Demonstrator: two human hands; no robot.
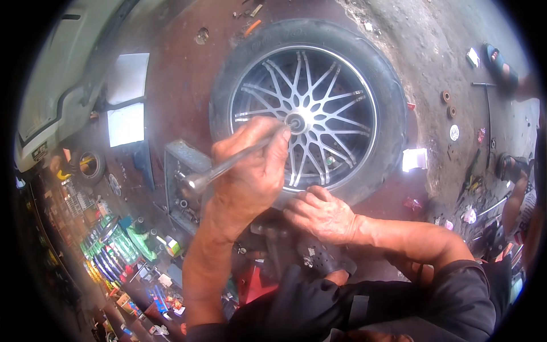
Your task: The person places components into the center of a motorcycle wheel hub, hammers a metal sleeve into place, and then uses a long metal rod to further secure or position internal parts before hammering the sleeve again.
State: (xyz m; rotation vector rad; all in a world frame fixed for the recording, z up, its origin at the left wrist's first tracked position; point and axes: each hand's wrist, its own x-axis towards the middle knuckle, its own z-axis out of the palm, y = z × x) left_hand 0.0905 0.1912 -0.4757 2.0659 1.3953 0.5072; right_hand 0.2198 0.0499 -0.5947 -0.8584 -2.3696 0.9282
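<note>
A wheel (pixel 308 111) with a black tyre (pixel 364 62) and silver branching spokes lies flat before me. My left hand (pixel 250 165) is closed round a shiny metal rod-like tool (pixel 219 171), its thick rounded end pointing down-left. The tool slants toward the round hub (pixel 296 123) at the wheel's centre; its far tip is hidden by my fingers, so contact cannot be told. My right hand (pixel 322 215) is curled over the wheel's near edge, by the rim, with the fingertips partly hidden.
A grey metal tray (pixel 191 157) with small metal parts stands left of the wheel. Two white sheets (pixel 126 124) lie beyond it. Cluttered goods (pixel 122 251) fill the lower left. A T-shaped bar (pixel 488 114) and round rings (pixel 449 104) lie right, near another person's sandalled foot (pixel 510 168).
</note>
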